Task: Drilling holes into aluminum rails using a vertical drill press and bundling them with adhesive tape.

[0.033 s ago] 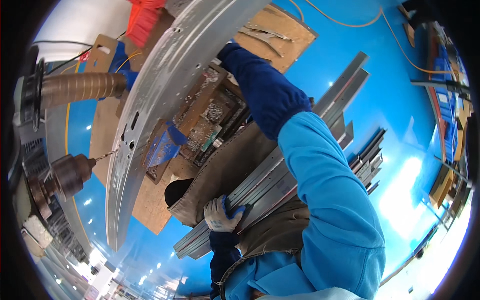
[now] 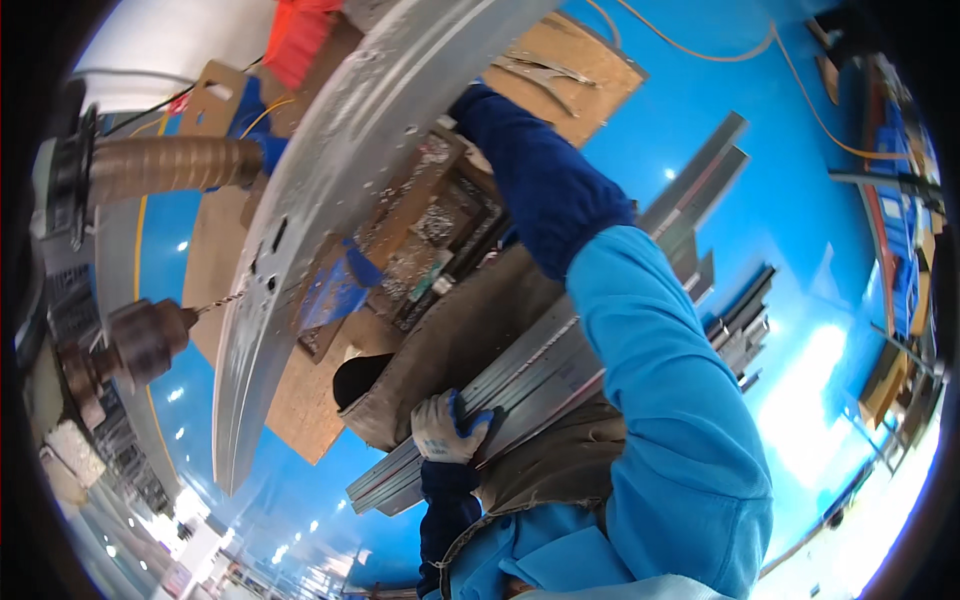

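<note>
My left hand (image 2: 450,428), in a grey and blue glove, is closed around the edge of long grey metal profiles (image 2: 540,378) lying across my lap. My right arm, in a light blue sleeve with a dark blue cuff (image 2: 560,185), reaches up to a long silver metal rail (image 2: 330,190). The rail hides nearly all of my right hand, so its fingers cannot be made out. The rail has slots and holes. Beside its lower part is a drill bit (image 2: 220,302) in a brown drill chuck (image 2: 150,340); whether they touch is unclear.
Metal chips cover the machine base (image 2: 430,225), where a blue piece (image 2: 340,290) lies. Locking pliers (image 2: 545,72) rest on a wooden board (image 2: 600,80). A thick machine column (image 2: 170,168) stands left; a red brush-like thing (image 2: 298,40) is beyond. Shelves with bins (image 2: 897,240) stand right.
The whole view has shifted slightly, mostly to the right. My hands, the rail and the drill bit keep about the same places relative to each other.
</note>
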Demonstrator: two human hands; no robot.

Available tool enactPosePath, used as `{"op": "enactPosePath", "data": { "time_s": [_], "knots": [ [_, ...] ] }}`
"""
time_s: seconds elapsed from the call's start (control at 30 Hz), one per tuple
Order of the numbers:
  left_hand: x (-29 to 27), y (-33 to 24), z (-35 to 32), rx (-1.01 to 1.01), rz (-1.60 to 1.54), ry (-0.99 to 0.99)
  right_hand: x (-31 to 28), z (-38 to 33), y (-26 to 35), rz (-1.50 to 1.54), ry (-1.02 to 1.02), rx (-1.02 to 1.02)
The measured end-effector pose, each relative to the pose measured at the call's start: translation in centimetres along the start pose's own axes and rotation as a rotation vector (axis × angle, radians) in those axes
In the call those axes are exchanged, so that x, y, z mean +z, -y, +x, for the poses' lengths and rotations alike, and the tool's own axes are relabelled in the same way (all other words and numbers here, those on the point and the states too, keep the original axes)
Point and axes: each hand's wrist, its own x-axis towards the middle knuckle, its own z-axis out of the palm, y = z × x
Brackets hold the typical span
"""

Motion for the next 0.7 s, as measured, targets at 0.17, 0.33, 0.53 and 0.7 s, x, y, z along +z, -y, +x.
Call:
{"op": "enactPosePath", "data": {
  "time_s": [0.17, 0.33, 0.53, 0.7],
  "knots": [
    [-0.8, -0.3, 0.0, 0.003, 0.001, 0.005, 1.8, 0.9, 1.8, 0.145, 0.136, -0.015],
    [-0.9, -0.3, 0.2, 0.001, 0.007, 0.03, -0.3, 7.5, 2.0, 0.936, -0.119, 0.863],
    [-0.5, -1.2, 2.1, 0.082, -0.038, -0.01, -1.2, 7.0, -3.7, 1.784, -0.114, 0.739],
    [-1.4, -0.3, -0.4, -0.025, 0.036, 0.001, 1.3, 3.3, -1.8, 1.727, -0.151, 0.56]
  ]
}}
